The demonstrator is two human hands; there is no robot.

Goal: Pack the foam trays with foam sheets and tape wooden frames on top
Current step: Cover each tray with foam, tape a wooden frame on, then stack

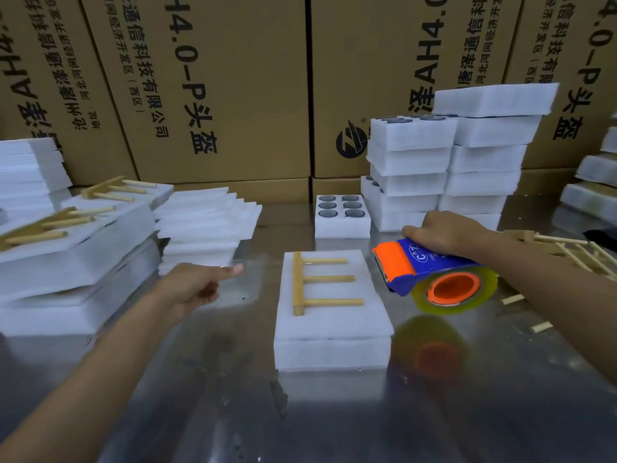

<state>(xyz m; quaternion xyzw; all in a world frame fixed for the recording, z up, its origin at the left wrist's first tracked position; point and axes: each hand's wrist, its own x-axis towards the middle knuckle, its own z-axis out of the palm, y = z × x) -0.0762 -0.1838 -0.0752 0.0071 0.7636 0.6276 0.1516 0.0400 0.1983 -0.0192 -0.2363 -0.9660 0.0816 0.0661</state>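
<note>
Right hand grips blue-and-orange tape dispenser above steel table | left hand loosely curled, holding nothing | comb-shaped wooden frame lies atop covered white foam tray, centre

Shiny metal table, foam tray, foam stacks

Single head-worn wide-angle view, looking forward and down, close over shiny metal table; wall of brown cardboard cartons fills background.
</note>
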